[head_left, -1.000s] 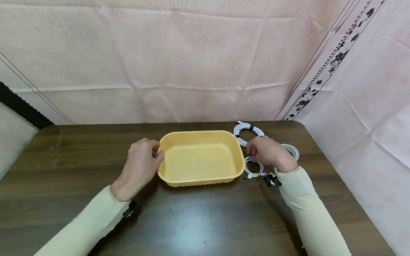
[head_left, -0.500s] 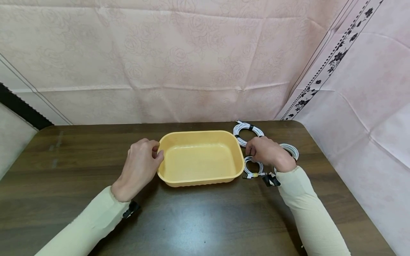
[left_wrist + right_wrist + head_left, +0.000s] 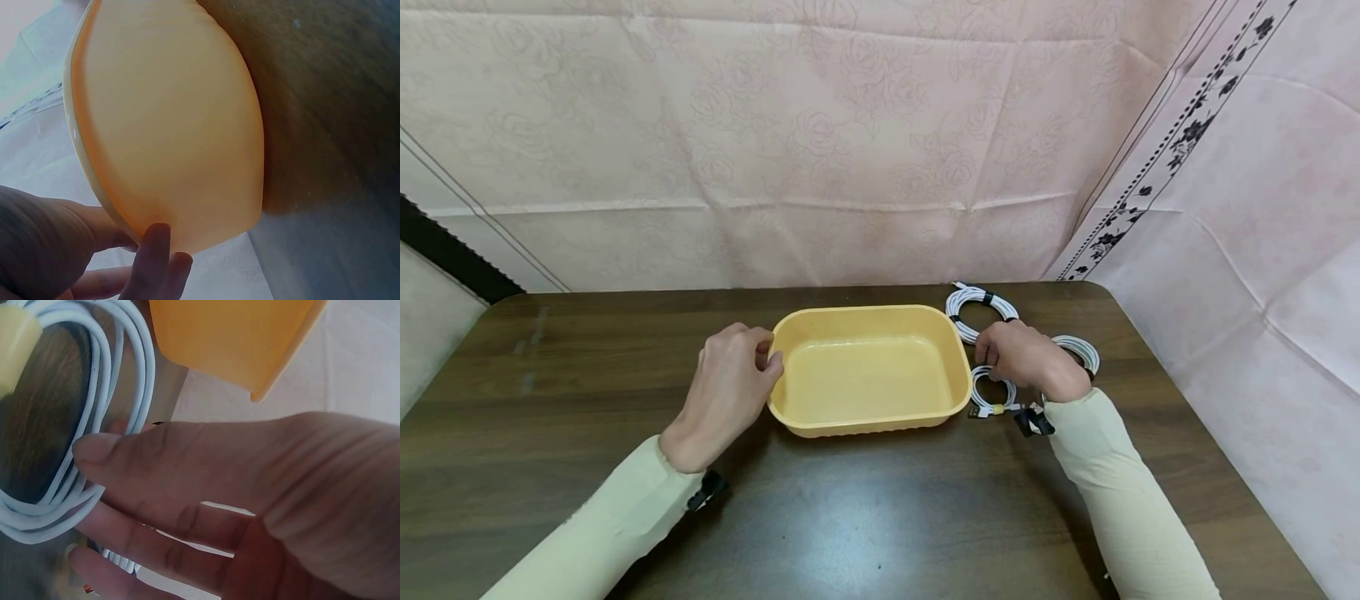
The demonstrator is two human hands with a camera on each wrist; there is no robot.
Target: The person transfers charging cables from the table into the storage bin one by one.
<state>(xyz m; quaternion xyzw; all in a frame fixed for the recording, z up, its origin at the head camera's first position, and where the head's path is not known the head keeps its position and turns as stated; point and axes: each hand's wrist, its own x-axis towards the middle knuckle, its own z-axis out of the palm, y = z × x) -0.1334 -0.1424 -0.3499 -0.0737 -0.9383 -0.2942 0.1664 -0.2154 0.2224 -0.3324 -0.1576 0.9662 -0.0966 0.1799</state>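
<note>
The right hand (image 3: 1026, 354) pinches the small coil (image 3: 142, 369) at twelve o'clock (likely light, springy; grip every strand); the left hand (image 3: 730, 383) pinches the tub (image 3: 865, 424) at nine.

Yellow tray (image 3: 872, 375): is facing upward, leaving overhead access. Coiled white cables (image 3: 953, 305) and right hand (image 3: 1030, 358): are crowding its right. Left hand (image 3: 722, 396): is obstructing its left. Tabletop (image 3: 850, 492): is offering room in front.

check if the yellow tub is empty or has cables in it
Empty: in the head view, the yellow tub shows only its bare inside, and the white cables are outside it, to its right.
</note>
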